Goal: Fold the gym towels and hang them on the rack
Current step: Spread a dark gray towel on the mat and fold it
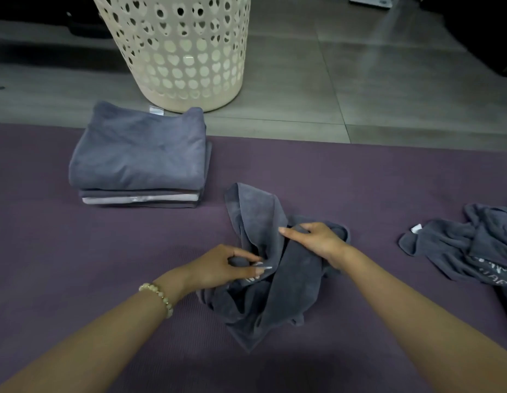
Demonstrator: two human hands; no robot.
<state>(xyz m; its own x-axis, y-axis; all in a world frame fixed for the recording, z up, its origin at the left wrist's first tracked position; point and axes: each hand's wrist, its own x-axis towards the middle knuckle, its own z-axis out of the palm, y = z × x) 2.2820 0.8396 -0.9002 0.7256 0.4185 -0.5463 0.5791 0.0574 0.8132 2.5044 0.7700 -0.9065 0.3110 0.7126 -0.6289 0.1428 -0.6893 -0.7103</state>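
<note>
A crumpled dark grey towel (263,285) lies on the purple mat (105,265) in front of me. My left hand (221,268) pinches a fold at the towel's left side. My right hand (314,239) grips the bunched cloth at its upper right. A stack of folded grey-blue towels (139,154) sits on the mat at the back left. Another unfolded dark grey towel (467,245) with a white tag and pale lettering lies at the right edge. No rack is in view.
A cream perforated laundry basket (178,49) stands on the grey tiled floor (360,80) just beyond the mat, behind the folded stack. Dark shapes line the far corners of the floor.
</note>
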